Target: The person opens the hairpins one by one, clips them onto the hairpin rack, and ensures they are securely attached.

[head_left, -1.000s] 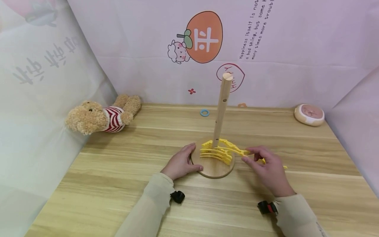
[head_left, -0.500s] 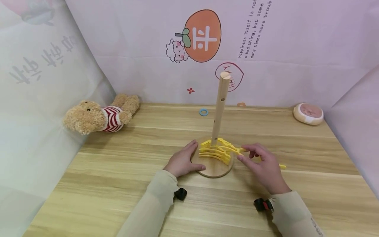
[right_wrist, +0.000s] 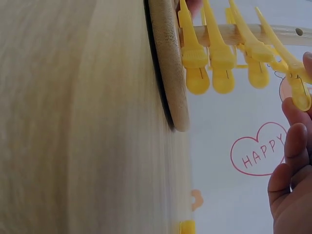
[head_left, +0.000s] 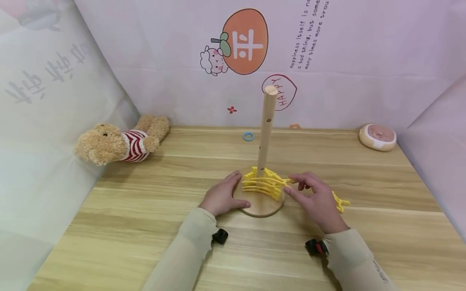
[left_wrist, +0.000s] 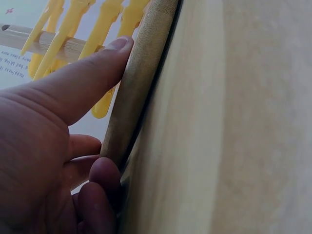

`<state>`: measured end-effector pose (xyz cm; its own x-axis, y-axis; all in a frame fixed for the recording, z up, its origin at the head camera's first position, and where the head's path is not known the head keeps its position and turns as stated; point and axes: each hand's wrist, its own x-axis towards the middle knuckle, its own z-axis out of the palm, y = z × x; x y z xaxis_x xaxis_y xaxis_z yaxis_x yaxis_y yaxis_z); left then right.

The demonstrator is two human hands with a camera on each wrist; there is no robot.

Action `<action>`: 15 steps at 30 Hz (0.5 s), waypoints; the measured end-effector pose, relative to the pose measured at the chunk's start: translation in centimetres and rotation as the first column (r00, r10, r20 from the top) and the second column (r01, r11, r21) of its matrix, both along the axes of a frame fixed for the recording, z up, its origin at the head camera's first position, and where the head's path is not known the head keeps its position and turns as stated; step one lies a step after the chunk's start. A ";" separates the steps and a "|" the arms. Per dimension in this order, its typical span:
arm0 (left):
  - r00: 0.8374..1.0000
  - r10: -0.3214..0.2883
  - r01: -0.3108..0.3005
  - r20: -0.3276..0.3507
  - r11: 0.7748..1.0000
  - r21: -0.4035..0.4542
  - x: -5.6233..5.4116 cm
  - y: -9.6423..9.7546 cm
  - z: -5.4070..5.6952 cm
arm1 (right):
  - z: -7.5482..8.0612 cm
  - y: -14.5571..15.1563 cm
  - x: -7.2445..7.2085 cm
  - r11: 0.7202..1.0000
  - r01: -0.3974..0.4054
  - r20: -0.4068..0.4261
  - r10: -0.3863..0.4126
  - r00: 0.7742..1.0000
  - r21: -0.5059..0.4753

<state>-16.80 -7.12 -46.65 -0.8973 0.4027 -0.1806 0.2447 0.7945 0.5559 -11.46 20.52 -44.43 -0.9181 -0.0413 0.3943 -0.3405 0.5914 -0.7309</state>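
A wooden stand has an upright post [head_left: 266,129] on a round base [head_left: 260,211]. My left hand [head_left: 223,198] grips the base's left rim, thumb along the top edge and fingers curled at the side, as the left wrist view shows. Several yellow hair clips [right_wrist: 222,58] are set in a row on the lower part of the stand, around the post. My right hand [head_left: 316,202] pinches the tail end of another yellow hair clip [right_wrist: 287,58], whose long jaws reach toward the post above the row. Whether this clip touches the post cannot be told.
One more yellow hair clip [head_left: 340,202] lies on the table to the right, partly behind my right hand. A blue ring [head_left: 248,136], a teddy bear [head_left: 134,145] in a striped shirt, and a rounded pink-topped case [head_left: 378,137] lie toward the back, by the cloth backdrop.
My right hand has moved slightly left with its hair clip, closer over the row. The loose clip behind it shows more. My left hand keeps its place on the base.
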 end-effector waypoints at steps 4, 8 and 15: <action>1.000 0.002 -0.002 0.000 1.000 -0.007 0.0 -0.1 0.1 | 0.2 -0.5 -0.2 1.000 -0.010 0.014 0.011 1.000 -0.022; 1.000 0.005 -0.005 0.004 1.000 -0.012 0.0 -0.1 0.2 | 0.2 -0.9 -0.4 0.999 -0.018 0.011 0.018 1.000 -0.026; 1.000 0.003 -0.003 0.005 1.000 -0.011 0.0 0.0 0.2 | -0.1 -1.5 -0.7 0.999 -0.033 0.009 0.033 0.999 -0.030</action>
<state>-16.83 -7.10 -46.47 -0.8977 0.3977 -0.1896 0.2390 0.8012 0.5486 -12.16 19.02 -44.48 -0.9200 -0.0601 0.3874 -0.3528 0.5577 -0.7513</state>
